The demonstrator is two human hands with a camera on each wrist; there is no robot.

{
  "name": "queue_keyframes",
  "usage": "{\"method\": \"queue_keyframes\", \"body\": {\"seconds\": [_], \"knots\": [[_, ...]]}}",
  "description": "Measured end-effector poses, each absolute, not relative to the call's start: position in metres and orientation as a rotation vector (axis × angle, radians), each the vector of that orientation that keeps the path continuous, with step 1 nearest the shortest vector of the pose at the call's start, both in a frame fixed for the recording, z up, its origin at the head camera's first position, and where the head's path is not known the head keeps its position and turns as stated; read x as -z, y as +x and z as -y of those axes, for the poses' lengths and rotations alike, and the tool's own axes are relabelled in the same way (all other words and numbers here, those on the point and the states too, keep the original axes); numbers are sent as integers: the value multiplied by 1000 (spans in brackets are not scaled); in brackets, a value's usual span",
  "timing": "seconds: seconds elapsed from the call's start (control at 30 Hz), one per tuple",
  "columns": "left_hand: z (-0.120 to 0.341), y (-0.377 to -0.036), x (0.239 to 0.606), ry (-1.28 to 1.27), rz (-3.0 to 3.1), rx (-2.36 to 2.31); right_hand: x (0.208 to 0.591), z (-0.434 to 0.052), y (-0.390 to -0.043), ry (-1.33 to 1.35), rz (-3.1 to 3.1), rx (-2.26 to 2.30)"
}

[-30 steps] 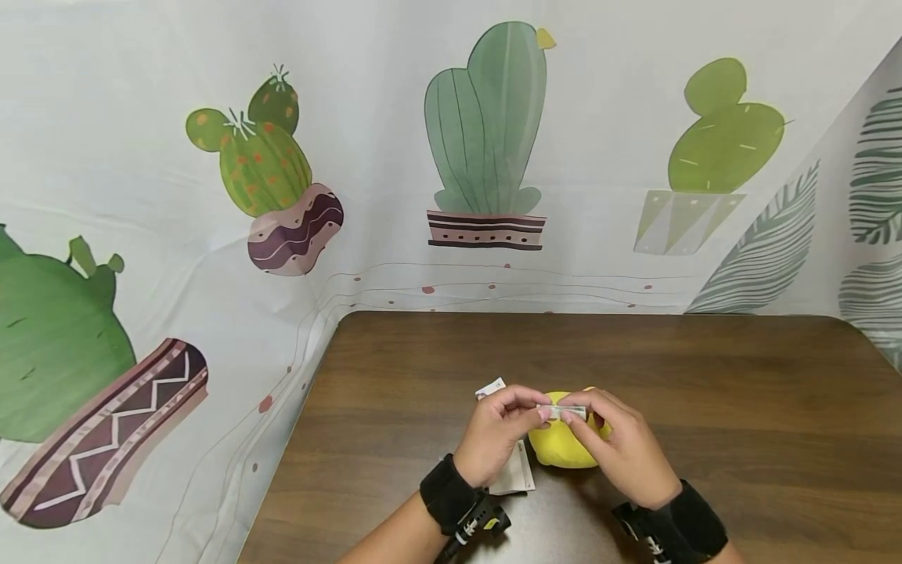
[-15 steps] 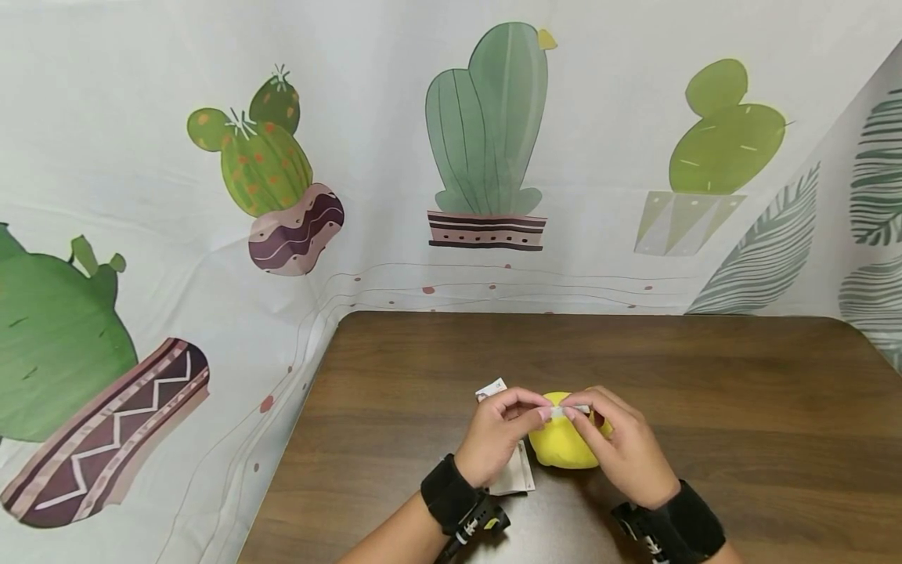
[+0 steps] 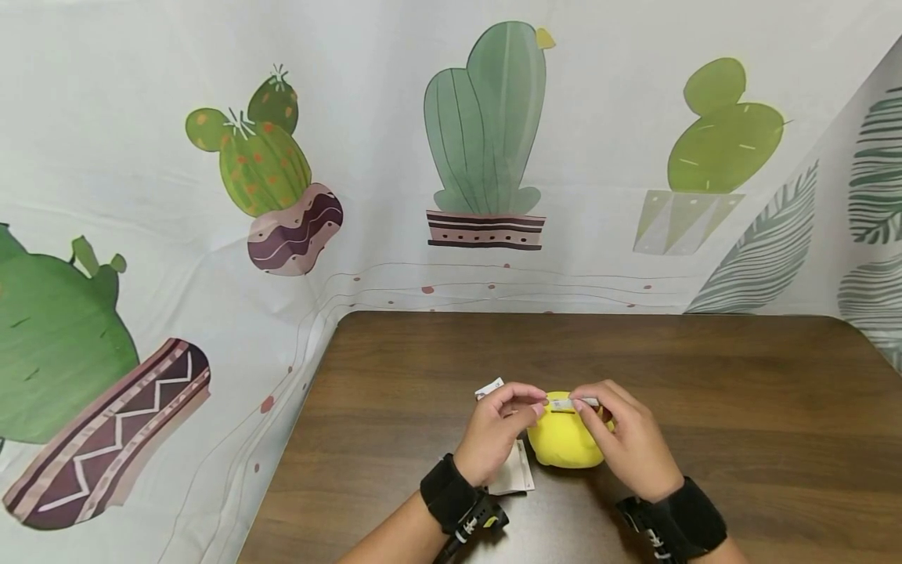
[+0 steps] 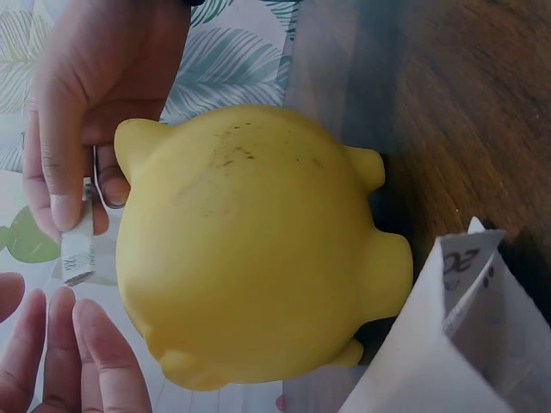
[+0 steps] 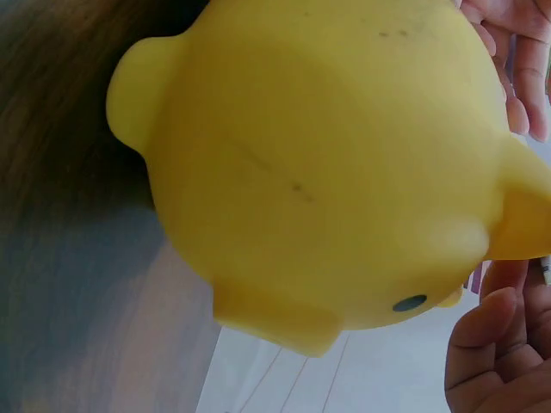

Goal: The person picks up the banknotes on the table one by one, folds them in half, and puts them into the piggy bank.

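A yellow piggy bank [image 3: 566,445] stands on the table, and it fills much of both wrist views. Above it my right hand [image 3: 633,442] pinches a tightly rolled banknote [image 4: 77,249] between thumb and fingers. A short dark line shows on the bank's top, just below the roll. Close to the roll's free end is my left hand [image 3: 495,435], its fingers loosely extended and holding nothing; in the left wrist view a small gap parts them. Folded banknotes [image 3: 517,471] lie on the table, partly hidden under the left hand.
Another paper corner [image 3: 489,388] sticks out beyond the left hand. The brown wooden table [image 3: 740,407] reaches a white cloth backdrop [image 3: 380,157] printed with cacti. Black straps with cameras sit on both wrists.
Earlier both hands pinched the rolled banknote. The left fingers have let go and drawn slightly left, while the right hand has moved a little right with the roll.
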State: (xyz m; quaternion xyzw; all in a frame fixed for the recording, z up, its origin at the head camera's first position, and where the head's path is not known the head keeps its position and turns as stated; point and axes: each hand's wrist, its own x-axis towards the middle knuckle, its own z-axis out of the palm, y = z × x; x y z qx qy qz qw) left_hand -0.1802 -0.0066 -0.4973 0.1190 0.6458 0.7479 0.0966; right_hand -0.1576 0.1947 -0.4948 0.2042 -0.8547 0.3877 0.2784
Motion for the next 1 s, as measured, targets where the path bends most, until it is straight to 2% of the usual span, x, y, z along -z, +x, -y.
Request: {"method": "queue_keyframes", "body": {"seconds": [0.57,1.0], "knots": [[8,-181,500,347,-2074,-2095,500,-198,-161,563,2341,-999],[9,-184,510,499,-2212,-1807,503,-198,-162,593,2376,-986]]}}
